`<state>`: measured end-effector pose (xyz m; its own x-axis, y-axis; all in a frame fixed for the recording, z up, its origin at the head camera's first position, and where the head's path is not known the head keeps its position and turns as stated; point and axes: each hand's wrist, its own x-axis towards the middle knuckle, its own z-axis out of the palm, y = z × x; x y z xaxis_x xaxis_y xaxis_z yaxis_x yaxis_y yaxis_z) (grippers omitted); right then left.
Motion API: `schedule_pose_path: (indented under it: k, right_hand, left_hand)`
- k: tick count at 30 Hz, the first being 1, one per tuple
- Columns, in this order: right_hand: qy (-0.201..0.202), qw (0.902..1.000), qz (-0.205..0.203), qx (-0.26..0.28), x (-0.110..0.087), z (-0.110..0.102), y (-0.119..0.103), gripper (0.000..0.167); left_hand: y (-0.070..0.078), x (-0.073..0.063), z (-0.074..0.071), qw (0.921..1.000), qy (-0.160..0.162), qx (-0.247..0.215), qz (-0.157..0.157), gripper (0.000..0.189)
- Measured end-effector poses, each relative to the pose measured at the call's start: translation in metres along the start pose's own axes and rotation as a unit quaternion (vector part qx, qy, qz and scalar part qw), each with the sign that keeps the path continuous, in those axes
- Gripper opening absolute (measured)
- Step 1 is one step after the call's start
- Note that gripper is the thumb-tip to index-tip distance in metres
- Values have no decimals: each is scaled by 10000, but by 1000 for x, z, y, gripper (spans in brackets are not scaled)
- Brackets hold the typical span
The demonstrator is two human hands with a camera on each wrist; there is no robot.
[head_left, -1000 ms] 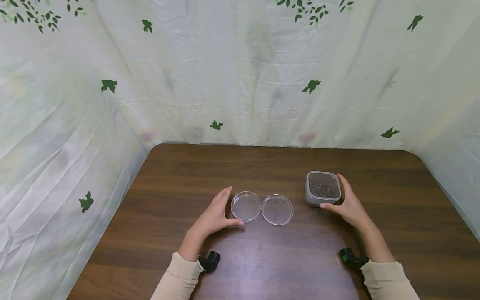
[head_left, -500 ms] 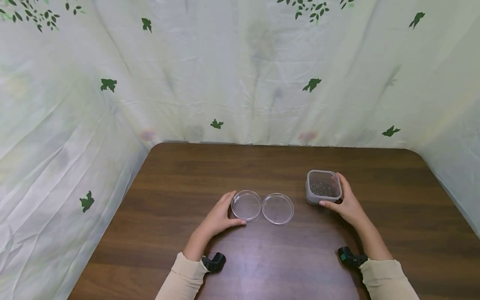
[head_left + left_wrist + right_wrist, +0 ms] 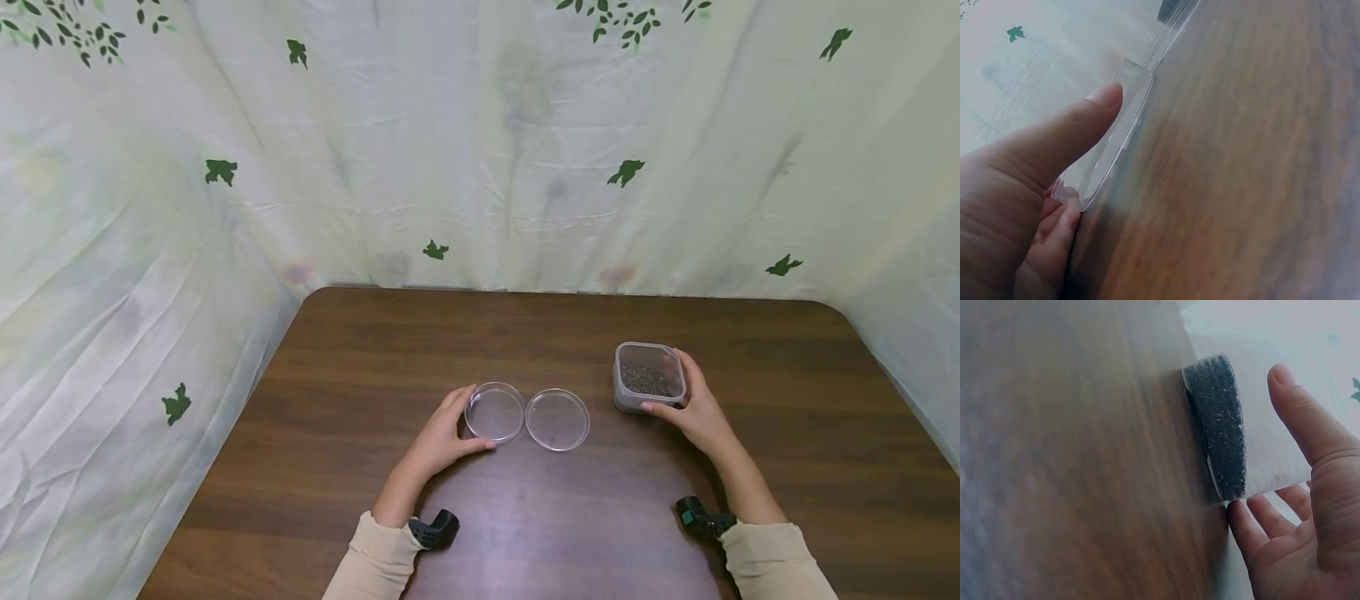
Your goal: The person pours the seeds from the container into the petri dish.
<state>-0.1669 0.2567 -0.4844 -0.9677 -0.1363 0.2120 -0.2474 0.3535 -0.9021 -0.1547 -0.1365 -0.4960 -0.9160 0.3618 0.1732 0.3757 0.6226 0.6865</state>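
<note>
Two round clear petri dishes lie side by side on the wooden table in the head view. My left hand (image 3: pixel 442 437) holds the left petri dish (image 3: pixel 495 412) at its rim, with the thumb on the near side and the fingers on the far side. Just right of it is the other petri dish (image 3: pixel 557 420), apart from both hands. My right hand (image 3: pixel 701 412) holds a translucent plastic tub (image 3: pixel 649 402) by its right side, thumb in front and fingers behind. Dark grains (image 3: pixel 1216 425) fill the tub's lower part, as the right wrist view shows.
The brown wooden table (image 3: pixel 420 333) ends at a pale curtain (image 3: pixel 480 167) printed with green birds and leaves. A dark wrist camera (image 3: pixel 435 530) sits on the left wrist, and another dark camera (image 3: pixel 701 517) on the right.
My left hand has shifted slightly to the right, its thumb and fingers closing in round the left petri dish. The right hand and the tub have stayed about where they were.
</note>
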Motion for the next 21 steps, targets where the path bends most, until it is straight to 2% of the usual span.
schedule_pose_path:
  k: [3, 6, 10, 13, 21]
  right_hand:
    - [20, 10000, -19, 44, 0, 0, -4, 91]
    - [41, 10000, -32, 36, -1, 1, -19, 89]
    - [133, 9999, -53, -52, 0, 1, -17, 89]
    - [239, 9997, -63, -20, 3, 1, -5, 91]
    - [378, 9991, -136, 130, 3, 3, -21, 94]
  left_hand:
    - [0, 0, 1, 10000, 17, -25, -4, 90]
    - [0, 0, 0, 10000, 24, -70, -19, 90]
    - [-1, -1, 0, 9999, 41, -116, -37, 90]
    - [-1, -1, 1, 9999, 63, -118, -36, 90]
    - [0, -1, 0, 9999, 71, -138, -29, 90]
